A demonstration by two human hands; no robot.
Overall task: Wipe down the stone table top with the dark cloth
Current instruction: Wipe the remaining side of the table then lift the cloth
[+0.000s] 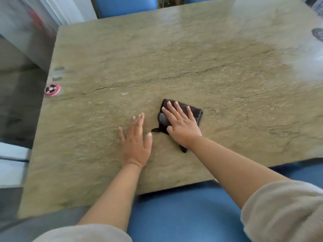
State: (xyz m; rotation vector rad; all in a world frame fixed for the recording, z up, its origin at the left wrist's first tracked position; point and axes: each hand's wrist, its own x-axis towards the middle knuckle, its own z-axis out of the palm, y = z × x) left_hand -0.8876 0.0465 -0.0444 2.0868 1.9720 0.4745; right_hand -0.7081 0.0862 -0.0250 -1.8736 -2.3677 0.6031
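Observation:
A greenish-beige stone table top (pixel 192 70) with dark veins fills most of the view. A dark folded cloth (pixel 196 111) lies near the table's front middle. My right hand (pixel 181 124) presses flat on the cloth with straight, spread fingers and covers most of it. My left hand (pixel 135 145) rests flat on the bare stone just left of the cloth, fingers straight and not touching it.
A small round red and white object (pixel 52 89) sits at the table's left edge. Blue chair seats stand at the near side (pixel 183 212) and the far side (pixel 125 6). A dark object (pixel 318 34) shows at the right edge.

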